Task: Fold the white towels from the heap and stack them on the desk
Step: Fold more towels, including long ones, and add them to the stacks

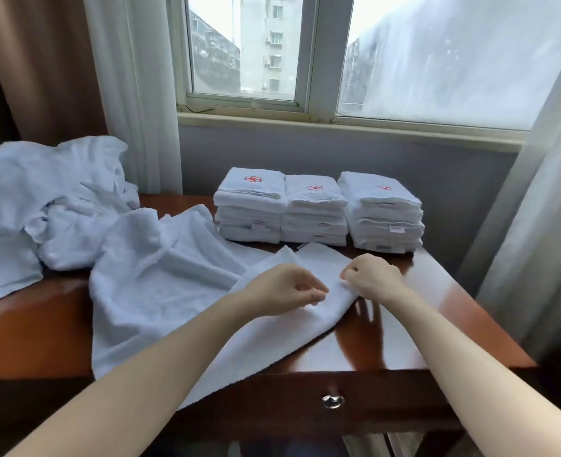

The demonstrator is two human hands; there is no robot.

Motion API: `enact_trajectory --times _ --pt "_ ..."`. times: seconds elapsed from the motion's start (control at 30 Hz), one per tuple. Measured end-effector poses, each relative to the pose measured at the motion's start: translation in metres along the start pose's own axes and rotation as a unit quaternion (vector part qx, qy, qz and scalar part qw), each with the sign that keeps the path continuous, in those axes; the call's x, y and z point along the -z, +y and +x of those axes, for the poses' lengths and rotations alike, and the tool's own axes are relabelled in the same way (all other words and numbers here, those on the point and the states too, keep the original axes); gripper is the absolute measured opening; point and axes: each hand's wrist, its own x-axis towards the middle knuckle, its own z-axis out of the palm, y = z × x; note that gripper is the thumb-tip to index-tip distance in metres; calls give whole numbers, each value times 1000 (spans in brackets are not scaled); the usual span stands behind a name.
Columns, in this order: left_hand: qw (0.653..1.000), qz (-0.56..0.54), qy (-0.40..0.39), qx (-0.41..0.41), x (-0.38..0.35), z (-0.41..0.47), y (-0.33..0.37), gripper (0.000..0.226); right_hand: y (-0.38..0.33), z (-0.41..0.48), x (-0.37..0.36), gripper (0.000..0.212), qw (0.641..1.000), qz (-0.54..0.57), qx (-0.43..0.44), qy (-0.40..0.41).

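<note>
Left hand (289, 288) & right hand (373, 277) both pinch towel (272, 344) edge beside the stacks (315, 209), prob. to align the corners.

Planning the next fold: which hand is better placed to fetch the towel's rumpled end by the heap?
Probably left: the left hand sits nearer the rumpled end of the towel; the right hand pinches its right end.

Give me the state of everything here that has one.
Towel, unfolded, spread on the desk, hanging over its front edge.
Heap, crumpled, at the desk's left.
Stacks, three, folded, side by side at the back.
Left hand, pinching the towel.
Right hand, pinching the towel.
Drawer, shut.
Window, shut.
</note>
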Motion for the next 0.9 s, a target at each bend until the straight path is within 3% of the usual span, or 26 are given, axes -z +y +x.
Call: enact_trajectory --times 0.17,0.3,0.4,0.5,0.63,0.73,0.83,0.9 --pt "975 136 157 81 30 7 -32 31 -34 -10 -20 48 998 47 33 37" --pt "965 195 90 151 36 9 -54 44 -75 -1 -61 66 988 111 22 -106" --pt "955 224 58 188 33 15 -57 36 -76 8 -80 72 991 93 10 -95" --pt "950 249 66 177 38 22 -48 34 -45 16 -76 66 991 122 58 -25" --pt "968 185 21 169 40 34 -37 33 5 21 -55 42 962 254 99 -13" --pt "977 137 8 161 30 44 -34 32 23 29 -44 36 970 225 90 30" --pt "972 170 34 157 22 56 -34 23 14 36 -34 26 969 235 57 48" --pt "970 179 21 165 22 64 -38 17 -4 41 -29 31 979 196 35 37"
